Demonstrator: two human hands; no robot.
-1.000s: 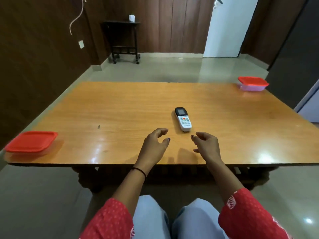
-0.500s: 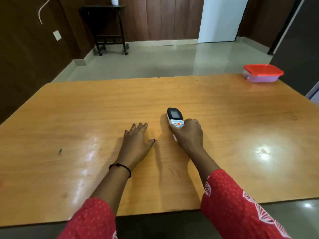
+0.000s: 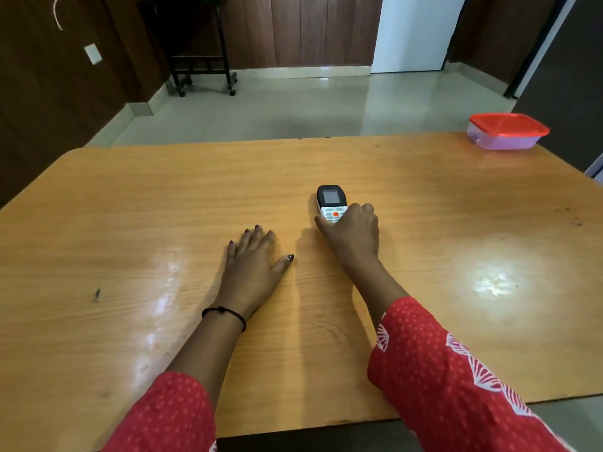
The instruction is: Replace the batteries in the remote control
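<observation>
Two hands on table, right hand gripping remote control, left hand flat, fingers straight

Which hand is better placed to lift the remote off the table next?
Right. The right hand grips the white-and-black plastic remote control, curled over its keypad. The left hand lies flat on the orange-brown wooden table, apart from the remote.

Bright overhead glare on the glossy table, soft hand shadows, edges bowed, perhaps slightly blurred
</observation>
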